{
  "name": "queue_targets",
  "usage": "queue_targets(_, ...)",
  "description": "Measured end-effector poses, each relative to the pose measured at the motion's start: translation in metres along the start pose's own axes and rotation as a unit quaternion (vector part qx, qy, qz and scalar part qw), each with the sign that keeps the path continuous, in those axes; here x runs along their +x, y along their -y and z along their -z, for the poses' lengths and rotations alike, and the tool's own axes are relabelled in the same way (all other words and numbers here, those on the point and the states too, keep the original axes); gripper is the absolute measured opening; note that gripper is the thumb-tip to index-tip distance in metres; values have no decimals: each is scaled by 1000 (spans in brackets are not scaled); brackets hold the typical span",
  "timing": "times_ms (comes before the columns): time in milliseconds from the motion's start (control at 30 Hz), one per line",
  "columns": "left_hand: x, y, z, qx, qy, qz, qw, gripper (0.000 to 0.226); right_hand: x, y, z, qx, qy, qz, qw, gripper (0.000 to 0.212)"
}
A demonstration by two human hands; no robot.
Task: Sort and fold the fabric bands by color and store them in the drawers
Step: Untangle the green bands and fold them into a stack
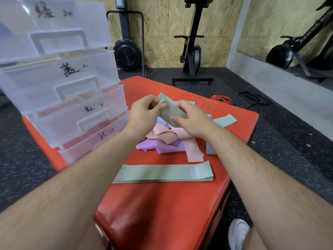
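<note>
Gym room; red padded bench [162, 204]. At its left edge, drawer unit [63, 98], nearest the left hand [144, 112]. Mid-bench, mixed band pile [162, 139]. Toward near edge, green stack [164, 173], long axis left-right. Above pile, green band [172, 112], seemingly doubled, pinched endwise by curled fingers [177, 118] of both hands, right hand [192, 118] at near end; axis far-left to near-right.

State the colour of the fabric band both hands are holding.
The held band is pale green; the head view shows it best.
</note>
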State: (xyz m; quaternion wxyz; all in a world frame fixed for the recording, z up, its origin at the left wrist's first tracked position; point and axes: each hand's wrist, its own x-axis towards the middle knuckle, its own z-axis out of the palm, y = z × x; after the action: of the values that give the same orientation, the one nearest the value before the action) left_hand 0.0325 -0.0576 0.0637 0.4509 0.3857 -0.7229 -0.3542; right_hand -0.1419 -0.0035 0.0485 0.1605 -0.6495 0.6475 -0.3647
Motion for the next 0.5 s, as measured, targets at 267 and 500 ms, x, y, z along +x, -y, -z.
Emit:
queue_targets(267, 6, 19, 43, -112, -79, 65, 988, 12, -4, -37, 2, -162, 5, -96, 982, 9)
queue_targets(500, 3, 37, 77, -128, -117, 95, 980, 6, -5, -46, 23, -230, -64, -141, 961, 4)
